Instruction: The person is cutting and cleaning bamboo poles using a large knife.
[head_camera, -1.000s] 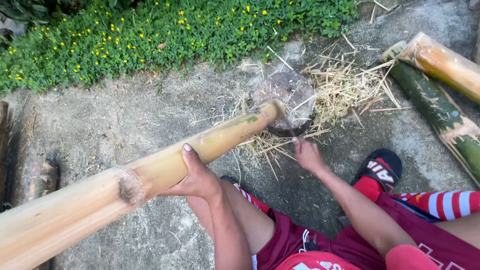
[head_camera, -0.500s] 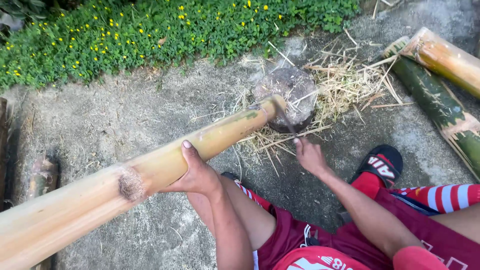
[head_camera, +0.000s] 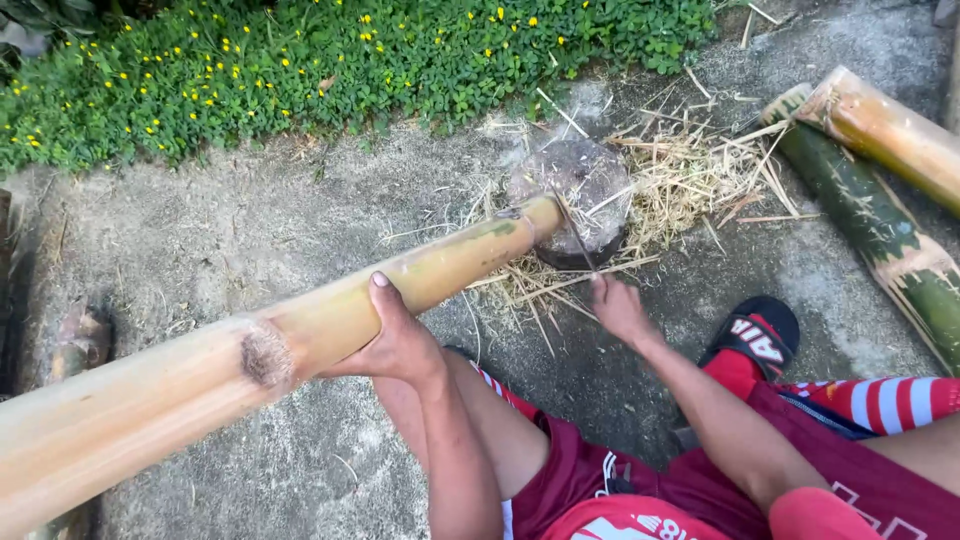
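Observation:
My left hand (head_camera: 400, 340) wraps under a long, thick, yellowish bamboo pole (head_camera: 200, 375) and holds it up at a slant. The pole's far tip rests on a round, dark wooden block (head_camera: 590, 175). My right hand (head_camera: 620, 308) grips the handle of a knife, and its thin blade (head_camera: 575, 235) shows edge-on, lying against the pole's tip over the block. The handle is hidden inside my fist.
Dry bamboo shavings (head_camera: 700, 175) lie scattered around the block on the concrete ground. A green bamboo piece (head_camera: 880, 245) and a yellowish one (head_camera: 890, 130) lie at the right. Low plants with yellow flowers (head_camera: 350, 60) edge the far side. My sandalled foot (head_camera: 755, 335) is near the right.
The blade has shifted at the pole's tip and now shows as a thin line against it. Both hands and the pole stay about where they were.

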